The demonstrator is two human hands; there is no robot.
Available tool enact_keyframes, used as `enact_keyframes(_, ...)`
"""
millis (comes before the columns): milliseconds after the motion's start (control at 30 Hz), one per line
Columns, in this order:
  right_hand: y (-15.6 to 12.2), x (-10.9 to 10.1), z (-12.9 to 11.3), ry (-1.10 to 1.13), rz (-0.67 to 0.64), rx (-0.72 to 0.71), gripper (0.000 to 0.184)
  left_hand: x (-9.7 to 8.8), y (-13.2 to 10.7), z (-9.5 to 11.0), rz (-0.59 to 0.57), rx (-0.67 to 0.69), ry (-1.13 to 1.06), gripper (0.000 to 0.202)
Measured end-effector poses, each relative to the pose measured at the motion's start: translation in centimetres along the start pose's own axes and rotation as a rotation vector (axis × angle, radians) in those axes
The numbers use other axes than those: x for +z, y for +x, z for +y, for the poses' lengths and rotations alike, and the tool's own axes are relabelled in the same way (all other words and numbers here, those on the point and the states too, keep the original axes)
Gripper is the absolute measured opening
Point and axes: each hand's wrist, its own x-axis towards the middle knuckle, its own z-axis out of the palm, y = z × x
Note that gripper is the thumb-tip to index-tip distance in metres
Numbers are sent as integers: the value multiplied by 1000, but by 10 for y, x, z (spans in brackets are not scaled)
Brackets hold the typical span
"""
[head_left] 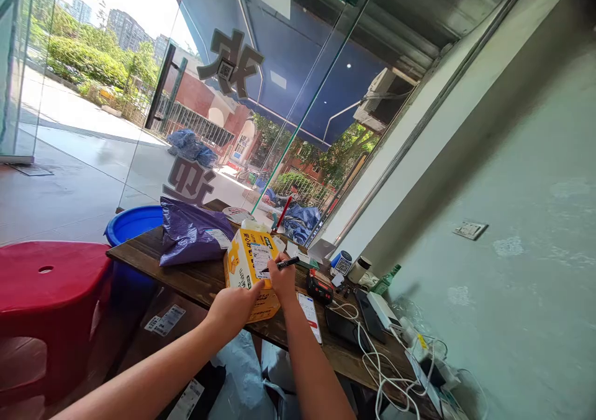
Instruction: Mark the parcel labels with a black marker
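Note:
On the dark wooden table stands a yellow and white cardboard box with a white shipping label on its upper face. My left hand rests against the box's near side, thumb along its upper edge; its other fingers are hidden. In my right hand is a black marker pen, pinched with its tip at the lower part of the label. Just left of the box lies a purple plastic mailing bag. A phone with a lit screen lies right of my right wrist.
A red stool and a blue bucket stand left of the table. White cables, a black-and-red device and a green bottle crowd its right side. Wrapped parcels lie underneath. A glass door rises behind.

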Motion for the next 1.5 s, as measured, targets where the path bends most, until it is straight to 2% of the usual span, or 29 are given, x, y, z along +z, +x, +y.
enact_keyframes(600, 0, 1, 1, 18, 8, 5, 25, 1, 0, -1, 19, 6, -11, 52)
enact_keyframes(933, 1, 3, 7, -20, 75, 12, 26, -1, -2, 0, -4, 0, -10, 48)
enact_keyframes(1500, 4, -2, 14, -12, 88, 14, 25, 3, 2, -1, 19, -9, -11, 49)
